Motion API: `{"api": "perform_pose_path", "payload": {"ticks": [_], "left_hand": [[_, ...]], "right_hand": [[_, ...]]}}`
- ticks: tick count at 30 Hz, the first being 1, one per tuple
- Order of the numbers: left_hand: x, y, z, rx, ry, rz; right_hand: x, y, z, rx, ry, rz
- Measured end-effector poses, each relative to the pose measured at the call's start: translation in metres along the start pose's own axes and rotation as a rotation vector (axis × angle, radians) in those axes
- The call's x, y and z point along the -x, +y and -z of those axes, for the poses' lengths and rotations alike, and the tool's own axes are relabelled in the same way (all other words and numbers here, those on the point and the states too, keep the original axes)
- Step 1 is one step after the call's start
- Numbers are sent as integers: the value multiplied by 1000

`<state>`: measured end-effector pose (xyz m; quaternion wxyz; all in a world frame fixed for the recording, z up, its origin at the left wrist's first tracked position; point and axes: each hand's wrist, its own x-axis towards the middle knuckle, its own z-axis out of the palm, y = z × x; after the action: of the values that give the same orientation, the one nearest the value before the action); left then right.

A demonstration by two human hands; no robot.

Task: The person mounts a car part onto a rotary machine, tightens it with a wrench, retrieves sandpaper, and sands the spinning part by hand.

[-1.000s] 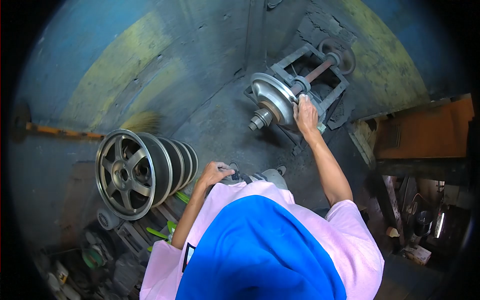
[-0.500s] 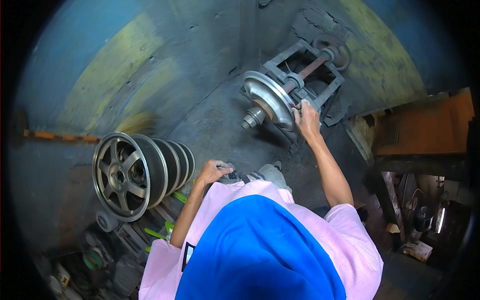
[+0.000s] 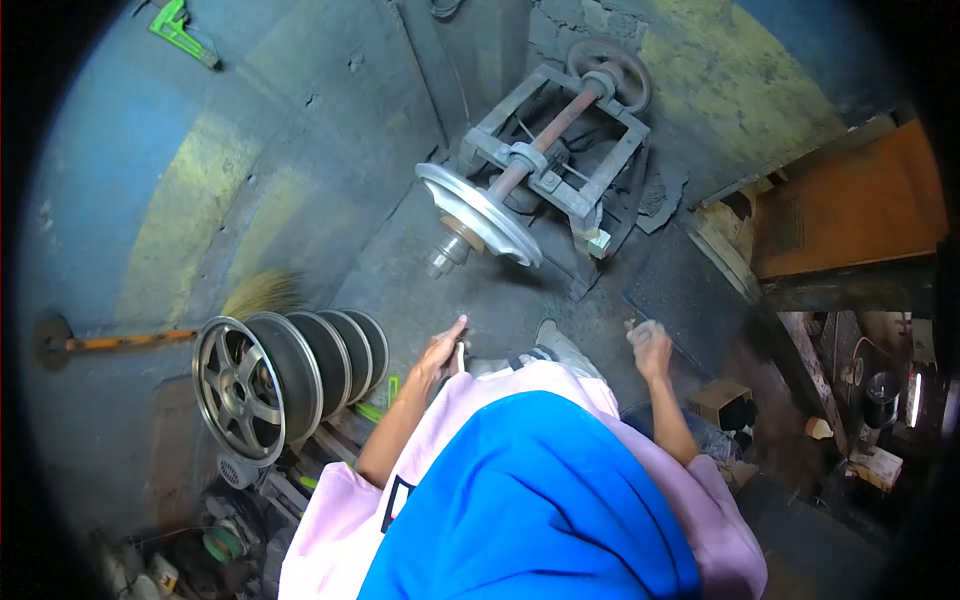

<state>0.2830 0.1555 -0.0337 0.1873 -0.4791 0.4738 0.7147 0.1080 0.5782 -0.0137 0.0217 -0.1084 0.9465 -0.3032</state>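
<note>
My right hand [image 3: 650, 345] is off to the right in the head view, apart from the machine. Its dusty fingers are curled in, and whatever they may pinch is too small to name. Close to my waist, my left hand [image 3: 440, 348] has a finger stretched out. Ahead stands a metal frame [image 3: 615, 180] carrying a long shaft [image 3: 562, 125]. A silvery wheel rim part [image 3: 480, 213] is mounted on the shaft's near end, held by a large nut [image 3: 447, 255]. At the far end is a pulley wheel [image 3: 635, 85]. A small pale block [image 3: 598, 243] sits on the frame's near corner.
Several alloy wheels [image 3: 240, 390] are stacked sideways at left, by a broom [image 3: 265, 292]. Clutter [image 3: 225, 540] lies below them. A green tool [image 3: 183, 38] is at upper left. At right are an orange panel [image 3: 850, 205] and an open cardboard box [image 3: 722, 403].
My right hand has left the wheel rim part and drawn back toward my body. My left hand's finger has extended. The view has shifted, and the pale block on the frame now shows.
</note>
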Motion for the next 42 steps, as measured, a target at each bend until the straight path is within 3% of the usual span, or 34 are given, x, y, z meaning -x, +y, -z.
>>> {"api": "perform_pose_path", "payload": {"ticks": [2, 5, 12, 18, 20, 21, 25, 28, 31, 38, 42], "left_hand": [[7, -6, -16, 117, -8, 93], [8, -28, -33, 210, -66, 40], [62, -32, -87, 85, -83, 86], [51, -75, -88, 290, -115, 13], [45, -85, -85, 417, -121, -58], [44, -81, -88, 438, -120, -61], [30, -59, -86, 296, 175, -194], [46, -16, -99, 412, 158, -196], [56, 11, -112, 535, 63, -328], [77, 44, -142, 459, -52, -506], [79, 45, -151, 326, 16, -529]], "right_hand": [[8, 10, -8, -65, -73, -31], [-1, 1, -11, -207, -204, -141], [-88, -32, -20, -235, -352, 79], [-121, -87, -14, -340, -326, 314], [-116, -94, -19, -387, -417, 244], [-111, -100, -19, -441, -491, 157], [-92, -121, -17, -412, -528, 270], [-82, -138, -18, -466, -651, 238], [-77, -168, -5, -526, -758, 174], [-85, -196, 6, -552, -861, 292], [-93, -180, -5, -437, -872, 386]]}}
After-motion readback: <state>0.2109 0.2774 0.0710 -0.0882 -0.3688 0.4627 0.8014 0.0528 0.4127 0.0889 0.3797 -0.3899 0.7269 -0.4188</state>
